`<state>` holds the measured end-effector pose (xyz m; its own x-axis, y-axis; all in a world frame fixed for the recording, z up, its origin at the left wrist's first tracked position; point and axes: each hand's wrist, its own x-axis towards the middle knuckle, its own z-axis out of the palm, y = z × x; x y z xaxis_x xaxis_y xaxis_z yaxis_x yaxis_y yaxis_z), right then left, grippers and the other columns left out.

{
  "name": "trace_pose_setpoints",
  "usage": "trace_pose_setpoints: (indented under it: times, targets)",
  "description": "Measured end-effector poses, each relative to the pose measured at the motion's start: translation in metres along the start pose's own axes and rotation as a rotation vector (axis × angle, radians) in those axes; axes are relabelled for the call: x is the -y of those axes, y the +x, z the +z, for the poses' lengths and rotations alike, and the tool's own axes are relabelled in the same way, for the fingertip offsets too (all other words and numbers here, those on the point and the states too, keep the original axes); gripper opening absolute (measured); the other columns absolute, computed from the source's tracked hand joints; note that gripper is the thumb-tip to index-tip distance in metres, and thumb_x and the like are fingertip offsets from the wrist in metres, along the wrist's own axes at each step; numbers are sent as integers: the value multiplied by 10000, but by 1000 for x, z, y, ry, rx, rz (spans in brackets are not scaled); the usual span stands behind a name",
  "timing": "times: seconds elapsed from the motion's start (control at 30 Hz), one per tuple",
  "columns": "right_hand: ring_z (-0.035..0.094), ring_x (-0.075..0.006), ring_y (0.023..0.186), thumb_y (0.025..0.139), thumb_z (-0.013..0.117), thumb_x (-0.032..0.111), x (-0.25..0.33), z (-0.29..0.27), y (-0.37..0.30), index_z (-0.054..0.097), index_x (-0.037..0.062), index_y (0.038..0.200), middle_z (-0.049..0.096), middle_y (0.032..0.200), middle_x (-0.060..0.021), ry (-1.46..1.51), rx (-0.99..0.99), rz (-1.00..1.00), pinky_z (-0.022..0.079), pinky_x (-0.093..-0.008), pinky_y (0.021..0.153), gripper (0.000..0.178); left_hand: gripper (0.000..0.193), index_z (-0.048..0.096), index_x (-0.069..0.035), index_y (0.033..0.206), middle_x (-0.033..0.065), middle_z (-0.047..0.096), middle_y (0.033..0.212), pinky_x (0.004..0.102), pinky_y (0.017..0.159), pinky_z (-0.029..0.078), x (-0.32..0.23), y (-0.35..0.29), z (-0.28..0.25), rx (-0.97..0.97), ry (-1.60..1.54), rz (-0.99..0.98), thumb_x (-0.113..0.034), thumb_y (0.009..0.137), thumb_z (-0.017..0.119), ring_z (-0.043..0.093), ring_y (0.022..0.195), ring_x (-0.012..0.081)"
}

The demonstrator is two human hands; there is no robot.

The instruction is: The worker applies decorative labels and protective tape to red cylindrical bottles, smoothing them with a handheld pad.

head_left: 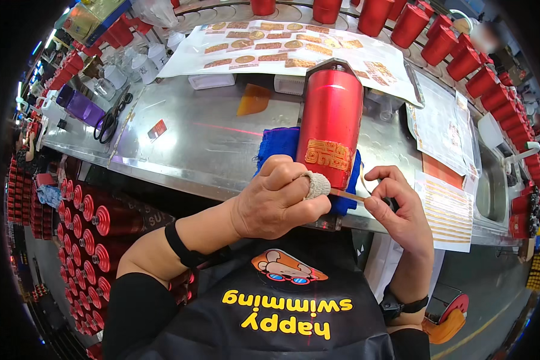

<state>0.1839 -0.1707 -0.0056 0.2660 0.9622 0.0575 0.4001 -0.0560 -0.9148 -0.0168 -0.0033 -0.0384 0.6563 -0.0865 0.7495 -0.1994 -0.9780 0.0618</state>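
A red metallic canister point(330, 114) with a gold pattern point(330, 155) near its lower end lies on a blue cloth point(277, 147), its near end toward me. My left hand point(282, 195) is closed at that near end. Between its curled fingers and thumb shows a wad of off-white knitted cloth point(318, 185); whether it wraps a fingertip I cannot tell. From there a narrow gold strip point(349, 195) runs right along the canister's near edge. My right hand point(402, 210) pinches the strip's other end between thumb and forefinger, its remaining fingers bent.
A sheet of gold stickers point(264, 45) lies behind the canister. To the right are a sheet of gold strips point(444, 210) and a sink point(492, 189). Scissors point(111, 120) and a purple box point(81, 107) are at left. Red canisters point(409, 27) line the back.
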Motion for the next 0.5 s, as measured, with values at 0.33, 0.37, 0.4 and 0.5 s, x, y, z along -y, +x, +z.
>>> trace_pose_setpoints:
  times: [0.33, 0.37, 0.4, 0.5]
  targets:
    - [509, -115, 861, 847, 701, 158, -3, 0, 1, 591, 32, 799, 549, 1075, -68, -8, 13, -13, 398, -229, 654, 174, 280, 582, -204, 1004, -10, 533, 897, 353, 765, 430, -4, 6, 10, 29, 63, 80, -202, 738, 670, 487, 912, 211]
    - [509, -115, 861, 847, 701, 158, -3, 1, 1, 591, 32, 799, 549, 1075, -68, -7, 12, -13, 398, -229, 654, 174, 299, 585, -196, 1007, -3, 563, 921, 346, 738, 438, -4, 5, 11, 30, 39, 78, -184, 725, 683, 500, 892, 211]
    - [509, -114, 858, 846, 701, 158, -2, 1, 2, 589, 34, 795, 550, 1073, -66, -21, 9, -25, 399, -230, 650, 175, 318, 589, -188, 1010, 4, 593, 945, 338, 711, 446, -3, 5, 11, 33, 14, 79, -166, 711, 695, 513, 872, 211]
    - [510, -110, 849, 846, 702, 159, -3, 2, 3, 584, 36, 786, 549, 1068, -65, -24, 3, -37, 402, -231, 643, 180, 246, 593, -180, 980, -19, 561, 886, 292, 697, 448, 1, -4, 15, -61, -2, 28, -193, 746, 669, 521, 844, 180]
